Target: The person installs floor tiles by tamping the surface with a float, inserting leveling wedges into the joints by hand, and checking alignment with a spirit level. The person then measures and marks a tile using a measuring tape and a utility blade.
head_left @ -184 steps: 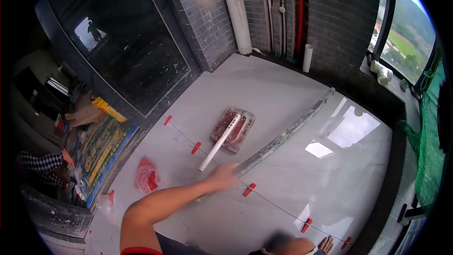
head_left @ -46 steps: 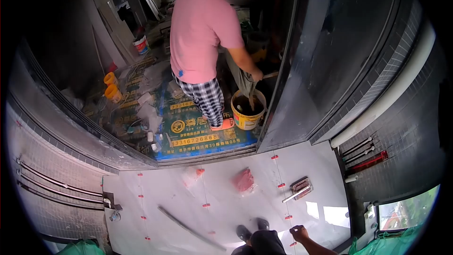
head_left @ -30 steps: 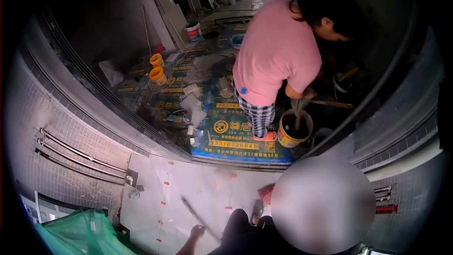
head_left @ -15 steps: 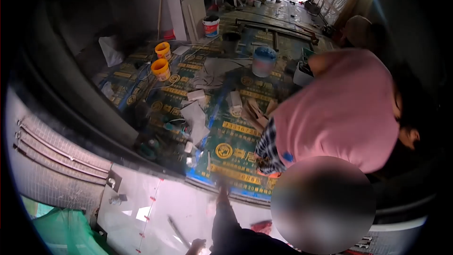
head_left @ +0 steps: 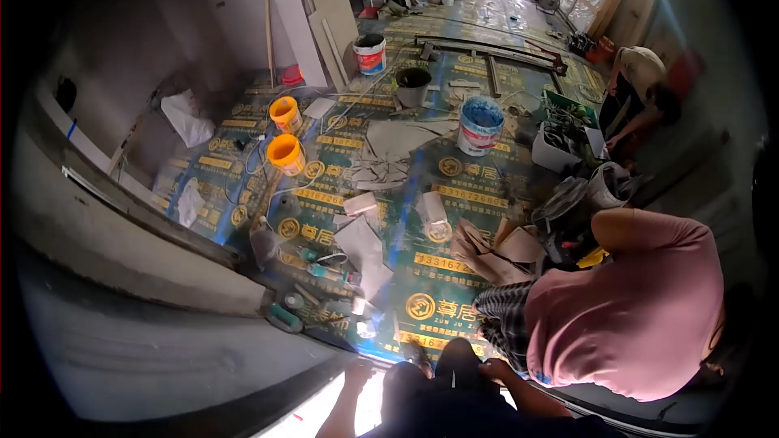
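1. The left hand (head_left: 359,371) is hanging near the left knee (head_left: 403,379); the right hand (head_left: 492,368) is hanging just beside the right knee (head_left: 458,354); the hands are keeping apart, but whether the fingers are opening or closing cannot be told.
2. A green tool (head_left: 284,318) is lying ahead and left of the left hand; a slim power tool (head_left: 329,273) is lying farther ahead.
3. Brown sheeting (head_left: 491,258) is lying ahead of the right hand; a person in pink (head_left: 625,308) is bending to its right.

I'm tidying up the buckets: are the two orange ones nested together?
No, the two orange buckets stand separately on the printed floor covering.
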The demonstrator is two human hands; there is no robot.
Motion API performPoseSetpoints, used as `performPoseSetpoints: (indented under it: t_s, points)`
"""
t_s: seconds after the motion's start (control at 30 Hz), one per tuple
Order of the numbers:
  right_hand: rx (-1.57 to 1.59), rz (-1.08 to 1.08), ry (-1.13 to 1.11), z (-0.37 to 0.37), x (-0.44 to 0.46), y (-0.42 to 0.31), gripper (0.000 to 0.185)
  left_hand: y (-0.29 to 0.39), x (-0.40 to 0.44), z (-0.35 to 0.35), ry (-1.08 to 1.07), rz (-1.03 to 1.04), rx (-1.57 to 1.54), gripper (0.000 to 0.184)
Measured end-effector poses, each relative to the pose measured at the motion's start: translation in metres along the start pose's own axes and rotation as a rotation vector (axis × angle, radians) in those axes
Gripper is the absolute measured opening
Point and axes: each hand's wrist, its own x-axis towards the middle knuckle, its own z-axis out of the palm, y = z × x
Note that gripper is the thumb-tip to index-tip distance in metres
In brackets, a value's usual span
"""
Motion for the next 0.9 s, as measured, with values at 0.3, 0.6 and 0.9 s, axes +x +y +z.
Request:
performPoseSetpoints:
  t_s: [0.3,0.6,0.9]
  points:
    - [0.051,-0.116,0.234,-0.146,0.152,-0.155,0.049,0.160,0.147,-0.017,-0.116,-0.036,0.051,0.022]
    - [-0.061,-0.175,0.259,-0.389,0.313,-0.321,0.053,0.215,0.268,-0.128,-0.210,0.194,0.795,0.052]
    - [0.236,-0.081,0.337,-0.528,0.458,-0.403,0.050,0.282,0.385,-0.107,-0.403,-0.075,0.305,0.031]
